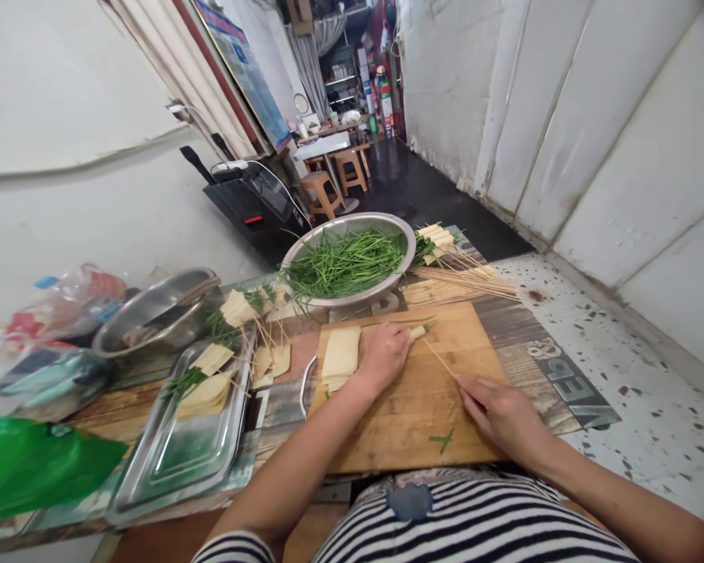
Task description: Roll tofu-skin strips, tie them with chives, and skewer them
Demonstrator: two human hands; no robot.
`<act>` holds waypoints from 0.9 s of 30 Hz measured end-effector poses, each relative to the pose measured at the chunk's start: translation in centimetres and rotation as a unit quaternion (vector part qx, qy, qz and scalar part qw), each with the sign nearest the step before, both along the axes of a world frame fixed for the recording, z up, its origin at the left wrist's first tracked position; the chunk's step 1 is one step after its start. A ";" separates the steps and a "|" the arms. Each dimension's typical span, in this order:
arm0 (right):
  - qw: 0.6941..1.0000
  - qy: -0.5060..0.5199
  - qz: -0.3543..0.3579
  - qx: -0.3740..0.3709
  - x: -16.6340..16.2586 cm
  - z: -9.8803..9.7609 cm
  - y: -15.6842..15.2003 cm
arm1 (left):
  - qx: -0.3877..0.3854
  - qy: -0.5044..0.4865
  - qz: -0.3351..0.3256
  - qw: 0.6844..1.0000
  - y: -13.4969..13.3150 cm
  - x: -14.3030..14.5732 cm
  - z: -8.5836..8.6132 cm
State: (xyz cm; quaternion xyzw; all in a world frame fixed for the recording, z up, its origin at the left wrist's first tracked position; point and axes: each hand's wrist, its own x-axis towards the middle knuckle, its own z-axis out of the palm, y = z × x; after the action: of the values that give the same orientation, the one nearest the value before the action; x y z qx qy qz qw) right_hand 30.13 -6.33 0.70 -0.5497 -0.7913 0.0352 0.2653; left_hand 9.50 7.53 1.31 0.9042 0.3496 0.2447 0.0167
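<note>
On a wooden cutting board [422, 407], my left hand [384, 356] is closed around a rolled tofu-skin piece with green chives [418, 331] sticking out of its end. My right hand [496, 410] pinches a thin bamboo skewer [440, 360] whose tip points at the roll. A stack of pale tofu-skin sheets [340, 356] lies on the board just left of my left hand. One stray chive bit [443, 440] lies near the board's front edge.
A metal bowl of green chives [346, 262] stands behind the board, with loose skewers [469, 281] to its right. A steel tray [181, 446] at left holds finished skewered rolls [208, 387]. Another metal bowl [158, 313], plastic bags and a green bag [35, 461] lie far left.
</note>
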 end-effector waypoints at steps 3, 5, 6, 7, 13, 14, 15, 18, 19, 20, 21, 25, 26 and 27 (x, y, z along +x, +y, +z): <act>1.000 -0.002 0.001 0.015 -0.1 -0.4 0.2 | -0.005 0.005 0.003 1.000 0.1 0.1 0.1; 1.000 -0.005 0.002 0.017 -0.1 -0.5 0.4 | -0.009 0.009 0.004 1.000 0.1 0.1 0.1; 1.000 -0.007 0.003 0.016 -0.1 -0.6 0.4 | -0.011 0.013 0.004 1.000 0.1 0.1 0.1; 1.000 -0.009 0.004 0.015 -0.1 -0.6 0.5 | -0.014 0.016 0.005 1.000 0.1 0.1 0.2; 1.000 -0.006 0.004 0.029 -0.2 -0.6 0.6 | -0.024 0.022 0.011 0.999 0.1 0.1 0.1; 1.000 -0.005 0.003 0.031 -0.2 -0.6 0.7 | -0.024 0.023 0.012 0.999 0.1 0.1 0.1; 1.000 -0.004 0.003 0.031 -0.2 -0.6 0.7 | -0.025 0.024 0.011 0.999 0.1 0.1 0.2; 0.999 -0.004 0.003 0.037 -0.3 -0.4 0.7 | -0.028 0.028 0.006 0.999 0.1 0.1 0.3; 0.999 -0.006 0.003 0.038 -0.4 -0.4 0.7 | -0.028 0.031 0.004 0.999 0.1 0.1 0.3; 0.999 -0.009 0.002 0.036 -0.4 -0.3 0.7 | -0.028 0.033 0.003 0.999 0.1 0.1 0.3; 0.999 -0.012 0.001 0.033 -0.4 -0.3 0.8 | -0.028 0.034 0.002 0.999 0.1 0.1 0.3; 1.000 -0.018 0.000 0.024 -0.5 -0.2 0.8 | -0.034 0.029 0.006 0.999 0.2 0.1 0.3; 0.999 -0.018 0.001 0.026 -0.5 -0.2 0.8 | -0.035 0.027 0.006 0.999 0.2 0.1 0.3; 0.999 -0.019 0.001 0.028 -0.5 -0.2 0.9 | -0.033 0.027 0.006 0.999 0.2 0.1 0.3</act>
State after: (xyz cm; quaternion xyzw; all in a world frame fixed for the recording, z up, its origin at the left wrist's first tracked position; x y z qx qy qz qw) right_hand 29.66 -5.45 0.46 -0.5420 -0.7974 0.0031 0.2651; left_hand 9.61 7.72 1.59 0.9074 0.3631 0.2084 0.0356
